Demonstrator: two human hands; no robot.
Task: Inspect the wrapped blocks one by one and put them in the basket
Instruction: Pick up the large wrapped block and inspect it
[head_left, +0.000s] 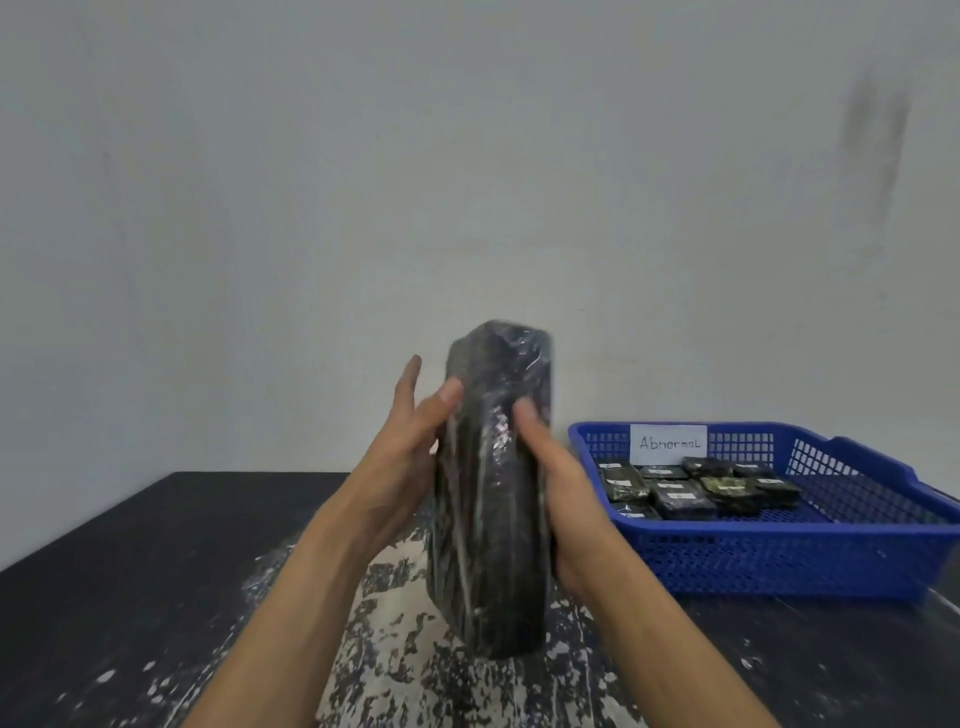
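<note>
A large dark block wrapped in shiny clear film (491, 499) is held upright above the table, in front of me. My left hand (402, 467) holds its left side, thumb laid on the near face and fingers reaching behind it. My right hand (558, 493) grips the right side, thumb pressed on the near face. To the right stands a blue mesh basket (779, 556) with a white "Abnormal" label (668, 442) on its far wall. Several small dark wrapped blocks (696, 491) lie inside it.
The table (130, 571) is black, with worn white patches (400, 649) under my arms. A plain grey wall (467, 182) rises right behind the table's far edge. The basket takes up the table's right side.
</note>
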